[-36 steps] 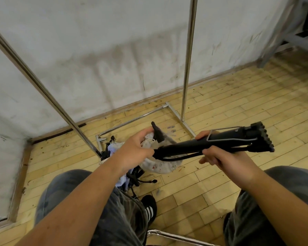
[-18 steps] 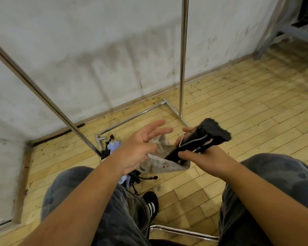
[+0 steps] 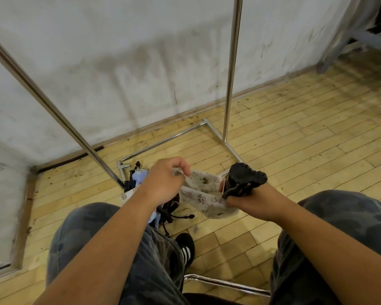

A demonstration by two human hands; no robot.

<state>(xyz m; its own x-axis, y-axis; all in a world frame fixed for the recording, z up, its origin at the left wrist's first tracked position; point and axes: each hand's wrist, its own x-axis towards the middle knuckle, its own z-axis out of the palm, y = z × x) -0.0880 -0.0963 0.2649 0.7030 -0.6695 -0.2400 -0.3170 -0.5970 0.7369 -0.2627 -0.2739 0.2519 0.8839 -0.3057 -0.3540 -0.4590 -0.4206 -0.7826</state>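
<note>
Patterned cloth (image 3: 204, 190) between hands: left hand (image 3: 163, 183) pinching its edge, right hand (image 3: 254, 200) gripping black hanger (image 3: 244, 176)

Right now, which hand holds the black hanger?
The right hand grips the black hanger; the left hand only pinches the patterned cloth.

Forearms forward; left hand (image 3: 163, 182) pinching (fingertips curled), right hand (image 3: 250, 200) in closed grip.

A black hanger (image 3: 246, 176) and a pale cloth (image 3: 204, 195)
The black hanger stood tilted, its thick end up; the pale cloth, with small dark prints, was stretched out just left of it.
</note>
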